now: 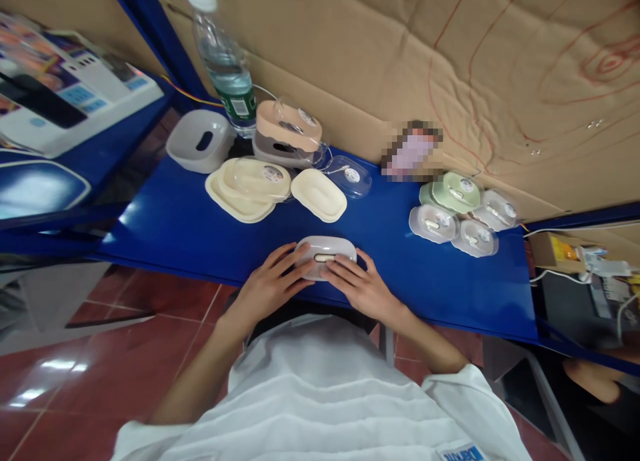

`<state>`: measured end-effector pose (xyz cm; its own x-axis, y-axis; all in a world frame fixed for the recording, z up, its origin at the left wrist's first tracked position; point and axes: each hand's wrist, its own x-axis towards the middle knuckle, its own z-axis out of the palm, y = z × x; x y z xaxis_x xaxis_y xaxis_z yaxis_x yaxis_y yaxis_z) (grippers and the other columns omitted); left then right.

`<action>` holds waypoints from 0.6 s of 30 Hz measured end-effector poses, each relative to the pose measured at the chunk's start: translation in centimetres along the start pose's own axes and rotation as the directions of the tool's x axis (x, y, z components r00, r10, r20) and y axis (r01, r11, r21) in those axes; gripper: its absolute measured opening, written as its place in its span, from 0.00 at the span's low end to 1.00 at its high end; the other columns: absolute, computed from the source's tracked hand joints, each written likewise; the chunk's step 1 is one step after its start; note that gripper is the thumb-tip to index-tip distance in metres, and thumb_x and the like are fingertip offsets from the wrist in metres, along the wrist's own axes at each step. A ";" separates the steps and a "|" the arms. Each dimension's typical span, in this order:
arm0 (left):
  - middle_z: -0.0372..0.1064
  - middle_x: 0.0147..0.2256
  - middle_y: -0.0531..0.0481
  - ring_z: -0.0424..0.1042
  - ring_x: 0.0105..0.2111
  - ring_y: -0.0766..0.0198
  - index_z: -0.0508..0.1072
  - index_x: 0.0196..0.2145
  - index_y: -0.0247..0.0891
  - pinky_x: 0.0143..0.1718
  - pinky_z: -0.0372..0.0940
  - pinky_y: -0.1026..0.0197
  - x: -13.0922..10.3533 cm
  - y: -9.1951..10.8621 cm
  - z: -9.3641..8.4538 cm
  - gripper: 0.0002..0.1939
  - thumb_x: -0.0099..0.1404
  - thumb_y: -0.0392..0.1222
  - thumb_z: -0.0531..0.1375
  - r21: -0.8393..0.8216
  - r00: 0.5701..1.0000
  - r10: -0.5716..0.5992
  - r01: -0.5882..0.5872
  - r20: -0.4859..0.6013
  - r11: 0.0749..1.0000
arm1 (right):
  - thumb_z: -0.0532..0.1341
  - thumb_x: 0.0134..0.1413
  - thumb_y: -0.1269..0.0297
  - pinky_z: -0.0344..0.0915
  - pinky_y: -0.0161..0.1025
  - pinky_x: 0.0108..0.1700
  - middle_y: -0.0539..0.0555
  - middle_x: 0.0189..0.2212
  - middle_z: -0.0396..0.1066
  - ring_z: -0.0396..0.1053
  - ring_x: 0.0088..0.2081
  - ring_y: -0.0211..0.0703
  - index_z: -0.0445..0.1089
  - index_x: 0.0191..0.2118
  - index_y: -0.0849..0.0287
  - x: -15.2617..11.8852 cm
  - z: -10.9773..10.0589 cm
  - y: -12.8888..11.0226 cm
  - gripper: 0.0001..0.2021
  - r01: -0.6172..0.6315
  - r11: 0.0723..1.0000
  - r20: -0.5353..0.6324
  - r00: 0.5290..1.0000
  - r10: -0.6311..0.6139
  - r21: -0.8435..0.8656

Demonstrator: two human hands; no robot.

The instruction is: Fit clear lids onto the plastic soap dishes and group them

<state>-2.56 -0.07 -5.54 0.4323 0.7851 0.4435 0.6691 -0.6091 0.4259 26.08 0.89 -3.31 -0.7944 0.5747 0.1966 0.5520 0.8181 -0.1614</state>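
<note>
A pale lilac-grey plastic box [327,243] with rounded corners lies at the front edge of the blue table, with a cream piece [325,257] showing in the oval slot in its top. My left hand [273,281] grips its left end, fingers reaching over the top. From the other end my right hand [363,286] holds it too, its fingertips close to the slot. Beyond the box lie cream lids or trays [240,198], with one more cream tray [320,194] beside them. My fingers hide part of the box's sides.
At the back left stand a grey slotted box [200,141], a water bottle [227,74] and stacked peach and grey boxes [290,124]. A clear cover [350,176] lies nearby. Several boxes with clear covers [457,191] are grouped right. Cardboard [350,61] walls the back; another person's arm [593,380] shows lower right.
</note>
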 end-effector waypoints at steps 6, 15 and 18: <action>0.73 0.65 0.43 0.73 0.65 0.44 0.78 0.60 0.48 0.65 0.71 0.36 -0.3 -0.4 0.7 0.18 0.74 0.44 0.67 0.060 1.000 -0.015 0.016 -0.025 0.998 | 0.57 0.78 0.62 0.61 0.51 0.75 0.55 0.67 0.73 0.69 0.69 0.46 0.71 0.68 0.53 2.8 -2.2 4.0 0.19 -0.028 0.999 -0.118 0.992 0.031 0.031; 0.65 0.70 0.41 0.73 0.66 0.50 0.74 0.63 0.48 0.66 0.73 0.45 -0.2 -0.1 0.5 0.21 0.75 0.49 0.65 -0.172 0.981 -0.189 0.180 -0.041 0.969 | 0.58 0.73 0.41 0.56 0.64 0.77 0.62 0.77 0.55 0.53 0.77 0.62 0.61 0.76 0.55 10.8 -0.3 16.8 0.35 -0.478 0.868 -0.112 0.863 0.492 0.131; 0.65 0.70 0.43 0.72 0.67 0.50 0.66 0.70 0.51 0.67 0.72 0.46 -0.5 -0.2 0.7 0.30 0.74 0.53 0.65 -0.233 0.958 -0.286 0.273 -0.022 0.933 | 0.55 0.76 0.43 0.58 0.65 0.76 0.62 0.73 0.63 0.61 0.74 0.60 0.66 0.73 0.54 9.7 0.2 16.4 0.31 -0.497 0.852 -0.159 0.839 0.520 0.164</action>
<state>-2.47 -0.26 -6.43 0.2094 0.9237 0.3209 0.6015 -0.3805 0.7024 27.39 19.88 -4.28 -0.3391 0.9111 0.2344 0.8238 0.4079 -0.3937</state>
